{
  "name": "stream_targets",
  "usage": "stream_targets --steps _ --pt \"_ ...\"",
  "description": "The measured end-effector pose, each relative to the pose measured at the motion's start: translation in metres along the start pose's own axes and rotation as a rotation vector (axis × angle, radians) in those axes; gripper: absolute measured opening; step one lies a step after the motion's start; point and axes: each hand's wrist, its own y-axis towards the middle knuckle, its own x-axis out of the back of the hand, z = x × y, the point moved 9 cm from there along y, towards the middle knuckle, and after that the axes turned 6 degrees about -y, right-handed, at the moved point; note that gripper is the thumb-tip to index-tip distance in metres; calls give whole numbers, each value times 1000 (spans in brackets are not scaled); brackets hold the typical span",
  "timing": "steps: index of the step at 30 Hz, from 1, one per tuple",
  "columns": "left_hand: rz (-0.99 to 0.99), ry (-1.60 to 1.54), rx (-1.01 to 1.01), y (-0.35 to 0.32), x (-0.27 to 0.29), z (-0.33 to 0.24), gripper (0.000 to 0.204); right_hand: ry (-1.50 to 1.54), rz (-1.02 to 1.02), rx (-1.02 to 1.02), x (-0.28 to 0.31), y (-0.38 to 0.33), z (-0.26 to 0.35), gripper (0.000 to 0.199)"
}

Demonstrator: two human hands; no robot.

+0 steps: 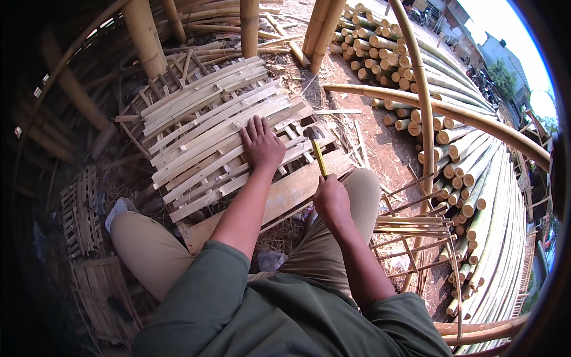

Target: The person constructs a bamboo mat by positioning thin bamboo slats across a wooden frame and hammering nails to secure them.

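A slatted panel of pale bamboo strips (196,128) lies in front of me, its long strips crossing shorter ones beneath. My left hand (262,141) rests flat on the strips near the panel's middle, fingers spread. In my right hand (331,199) is a hammer (322,159) with a yellow handle, gripped low on the handle. The hammer's dark head points away from me, over the panel's right end. A wide wooden plank (279,193) runs along the panel's near side, between my knees and the strips.
Large stacks of cut bamboo poles (470,160) fill the right. Upright bamboo posts (249,27) stand beyond the panel, and a curved pole (440,107) crosses at right. A small bamboo frame (413,229) stands beside my right knee. More slatted pieces (83,211) lie at left.
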Motion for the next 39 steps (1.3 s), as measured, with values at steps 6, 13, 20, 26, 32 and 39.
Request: stream_targets --steps 6,13,20,26,32,39 --pt "-2 -26 0 3 -1 -2 56 -20 23 49 -27 -7 0 31" --pt "10 -1 14 0 -1 7 56 118 -278 64 114 -21 60 27" --pt "-41 -56 -32 -3 -5 -1 57 -52 29 118 -28 -1 -8 28" --pt "-38 -19 -15 4 -3 2 58 -8 1 25 -6 -8 8 30" --pt "-28 -19 -22 1 -1 -4 54 -22 5 35 -9 5 -9 30" --pt "-28 -6 -6 1 0 6 54 35 -228 19 104 -14 48 29"
